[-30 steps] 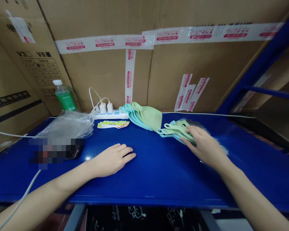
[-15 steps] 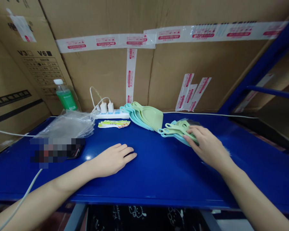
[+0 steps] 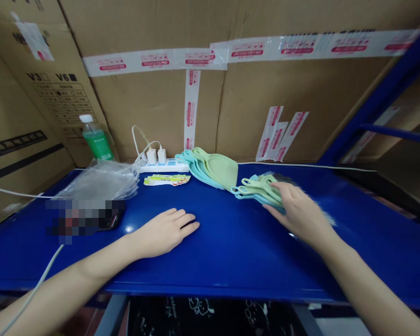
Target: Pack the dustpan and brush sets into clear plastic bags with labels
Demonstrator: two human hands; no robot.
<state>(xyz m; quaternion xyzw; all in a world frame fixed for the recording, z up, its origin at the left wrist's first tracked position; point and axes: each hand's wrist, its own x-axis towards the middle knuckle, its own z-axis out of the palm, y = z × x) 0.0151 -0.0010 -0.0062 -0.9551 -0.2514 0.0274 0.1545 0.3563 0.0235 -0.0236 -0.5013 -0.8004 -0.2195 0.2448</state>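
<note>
cardboard cartons (image 3: 154, 112) wall in the back of a blue shelf top (image 3: 231, 252). the landmark is the stack of dustpans (image 3: 220, 170), mint and pale blue, at the back middle. just right of the stack of dustpans and a little nearer lies a pile of small brushes (image 3: 257, 189). its long axis runs left to right, with the looped handles pointing toward the dustpans and the bristles away from them. the right hand (image 3: 301, 212) comes from the bristle side and lies palm down over the pile, fingers laid across the handles, thumb at the near edge. motion blur hides whether it pinches a brush. the left hand (image 3: 168, 231) rests flat with fingers out and nothing in it, nearer than the dustpans, to their left and well apart from the brushes. clear plastic bags (image 3: 98, 182) lie far left of the dustpans.
</note>
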